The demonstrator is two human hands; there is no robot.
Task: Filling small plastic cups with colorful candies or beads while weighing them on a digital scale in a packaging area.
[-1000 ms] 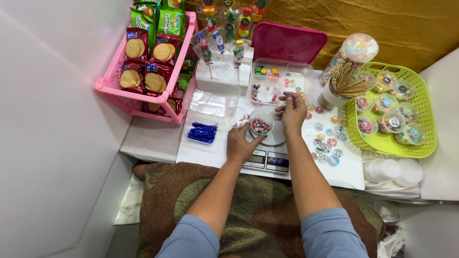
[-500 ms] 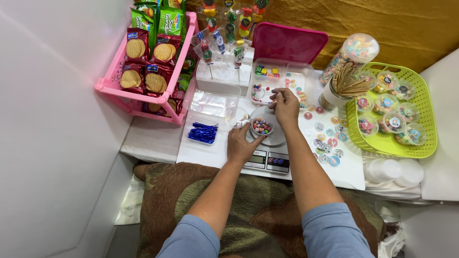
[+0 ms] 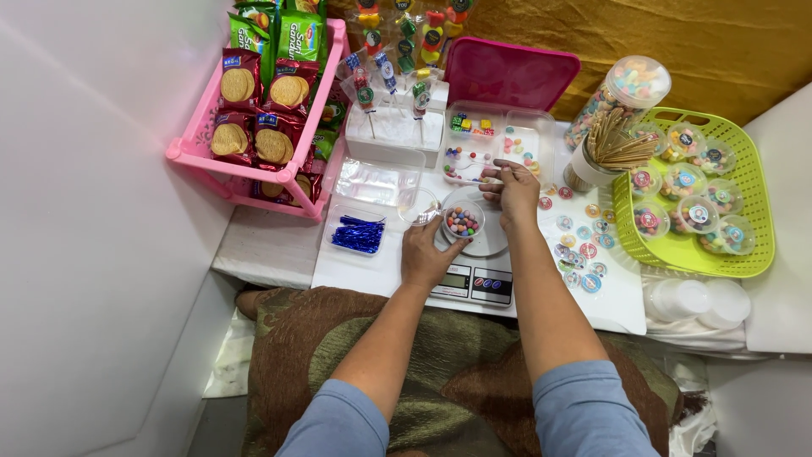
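The left hand [image 3: 430,250] rests on the white tabletop [image 3: 372,269] with its fingers curled around the near-left side of a small clear plastic cup [image 3: 463,222], touching its wall and steadying it. The cup is round, shallow and open at the top, filled with small glossy candy balls in mixed colours, and it stands upright on the round white platform of a flat digital kitchen scale [image 3: 484,254]. The scale's display end points toward the person.

The right hand [image 3: 512,191] hovers just beyond the cup, over the far rim of the scale platform, its fingertips pinched on a thin, pale tool [image 3: 489,178], seemingly a small spoon or tweezers; which of the two cannot be told. The tool's long axis runs roughly left to right, its free end pointing left toward a clear plastic compartment box [image 3: 495,144] that holds sorted coloured candies. The cup lies just below and to the left of this hand, not touching it.

Left of the cup lies a bundle of shiny blue twist ties [image 3: 359,234] on a clear sheet. To the right stand a cup of wooden skewers [image 3: 611,152] and a lime-green perforated basket [image 3: 753,211] of lidded round candy cups, with round printed stickers [image 3: 584,254] scattered between. A pink wire-style rack [image 3: 203,148] of biscuit packs sits far left.
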